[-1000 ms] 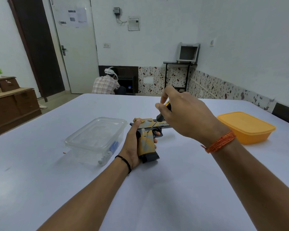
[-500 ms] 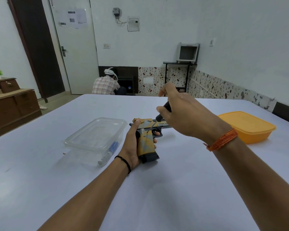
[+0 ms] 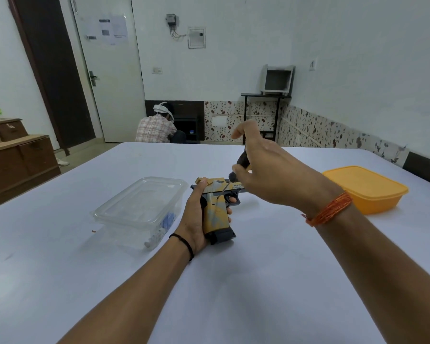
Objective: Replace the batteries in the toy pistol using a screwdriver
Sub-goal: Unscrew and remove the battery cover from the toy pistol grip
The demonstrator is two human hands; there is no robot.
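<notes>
A yellow and grey toy pistol with a black magazine base lies on its side on the white table. My left hand grips its handle from the left, thumb on the slide. My right hand holds a black-handled screwdriver above the pistol. The thin metal shaft slants down and its tip touches the grip just behind the trigger. My right forefinger is raised off the handle.
A clear plastic box with its lid on sits left of the pistol, small items inside. An orange lidded container stands at the right. Beyond the table a person crouches by the wall. A wooden cabinet stands at the left.
My right hand has lifted a little and its forefinger has opened upward, showing more of the black handle. The pistol and my left hand have stayed in place.
</notes>
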